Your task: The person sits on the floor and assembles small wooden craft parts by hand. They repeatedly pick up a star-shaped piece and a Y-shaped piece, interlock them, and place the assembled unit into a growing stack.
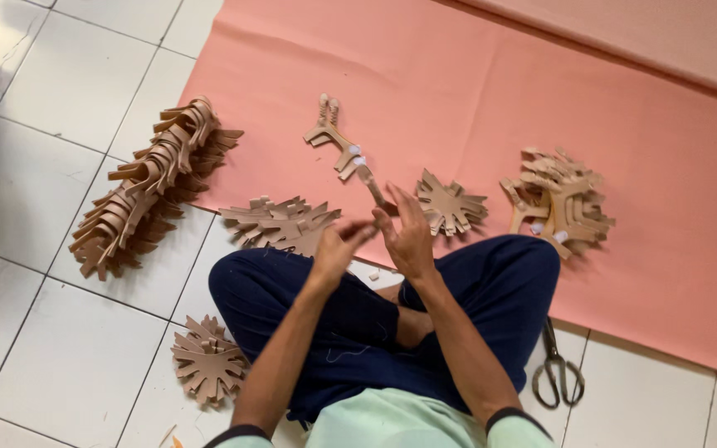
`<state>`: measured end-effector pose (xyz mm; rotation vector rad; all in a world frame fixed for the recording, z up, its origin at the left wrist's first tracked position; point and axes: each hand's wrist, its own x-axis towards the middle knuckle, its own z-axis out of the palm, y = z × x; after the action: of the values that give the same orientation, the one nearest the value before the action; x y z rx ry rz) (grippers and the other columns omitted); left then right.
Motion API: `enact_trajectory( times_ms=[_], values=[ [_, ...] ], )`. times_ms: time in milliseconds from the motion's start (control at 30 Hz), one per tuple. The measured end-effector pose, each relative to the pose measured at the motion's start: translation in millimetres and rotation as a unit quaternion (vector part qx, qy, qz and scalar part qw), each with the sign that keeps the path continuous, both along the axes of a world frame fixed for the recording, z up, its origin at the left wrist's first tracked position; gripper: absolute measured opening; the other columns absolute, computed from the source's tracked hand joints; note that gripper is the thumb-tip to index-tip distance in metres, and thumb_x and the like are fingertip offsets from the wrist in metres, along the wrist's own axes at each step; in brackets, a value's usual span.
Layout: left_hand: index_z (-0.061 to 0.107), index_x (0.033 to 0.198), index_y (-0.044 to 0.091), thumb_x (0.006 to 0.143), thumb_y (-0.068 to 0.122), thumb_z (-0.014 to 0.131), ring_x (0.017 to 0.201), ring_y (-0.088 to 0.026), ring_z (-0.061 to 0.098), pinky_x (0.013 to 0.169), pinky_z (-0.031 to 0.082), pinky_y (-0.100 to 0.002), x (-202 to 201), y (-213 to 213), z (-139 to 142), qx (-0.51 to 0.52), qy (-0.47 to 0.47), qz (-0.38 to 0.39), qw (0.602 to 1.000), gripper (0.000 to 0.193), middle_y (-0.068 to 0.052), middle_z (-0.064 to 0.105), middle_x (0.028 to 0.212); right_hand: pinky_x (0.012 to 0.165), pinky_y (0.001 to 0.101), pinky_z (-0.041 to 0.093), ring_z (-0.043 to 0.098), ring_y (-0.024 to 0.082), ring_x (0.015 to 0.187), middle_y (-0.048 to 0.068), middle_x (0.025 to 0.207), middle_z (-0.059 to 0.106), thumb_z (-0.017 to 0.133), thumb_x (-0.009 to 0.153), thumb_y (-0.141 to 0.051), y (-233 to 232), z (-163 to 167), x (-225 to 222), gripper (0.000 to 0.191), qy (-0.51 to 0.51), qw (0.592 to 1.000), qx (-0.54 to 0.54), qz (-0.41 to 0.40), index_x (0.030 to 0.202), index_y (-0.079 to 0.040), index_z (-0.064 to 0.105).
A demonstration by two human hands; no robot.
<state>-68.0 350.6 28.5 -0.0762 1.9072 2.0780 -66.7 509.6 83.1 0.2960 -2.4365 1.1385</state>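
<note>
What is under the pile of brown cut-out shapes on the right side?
The right-hand pile of cut-outs lies on the big pink sheet, which is spread over the white tiled floor. The sheet hides the tiles beneath, and the top pieces cover anything lower in the pile.
</note>
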Motion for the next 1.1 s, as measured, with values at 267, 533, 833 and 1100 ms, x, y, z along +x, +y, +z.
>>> enact_trajectory(
  times_ms=[267,533,833,1100],
  values=[
    [0.063,0.121,-0.003,0.097,0.011,0.068,0.106,-0.015,0.071,0.096,0.059,-0.029,47,27,73,0.144,0.086,0.123,0.978,0.029,-0.008,0.071,0.113,0.082,0.0351,0.059,0.073,0.027,0.096,0.013,0.108,0.074,0.074,0.096,-0.011,34,51,50,0.032,-0.009,0.997,-0.009,0.078,0.126,-0.004,0.067],
    [0.067,0.115,-0.007,0.098,0.006,0.071,0.105,-0.017,0.071,0.095,0.057,-0.027,71,37,110,0.084,0.086,0.092,0.988,0.022,-0.013,0.074,0.111,0.079,0.0336,0.060,0.075,0.025,0.094,0.014,0.110,0.073,0.077,0.093,-0.013,45,69,80,0.039,-0.013,0.996,-0.039,0.085,0.129,-0.003,0.064],
    [0.054,0.129,-0.005,0.101,0.007,0.070,0.106,-0.015,0.068,0.093,0.057,-0.026,96,47,115,0.050,0.183,0.100,0.977,0.034,-0.012,0.071,0.112,0.078,0.0309,0.061,0.076,0.023,0.093,0.013,0.110,0.074,0.075,0.095,-0.007,42,63,93,0.027,0.000,0.992,-0.087,0.094,0.120,-0.001,0.068],
    [0.075,0.119,0.002,0.094,0.006,0.075,0.095,-0.010,0.072,0.083,0.059,-0.023,102,33,108,-0.055,0.141,0.014,0.988,0.025,-0.006,0.078,0.107,0.057,0.0235,0.051,0.064,0.010,0.067,0.008,0.094,0.073,0.072,0.093,-0.003,41,39,121,0.021,-0.069,0.977,-0.186,0.073,0.114,0.001,0.072]
  ],
)
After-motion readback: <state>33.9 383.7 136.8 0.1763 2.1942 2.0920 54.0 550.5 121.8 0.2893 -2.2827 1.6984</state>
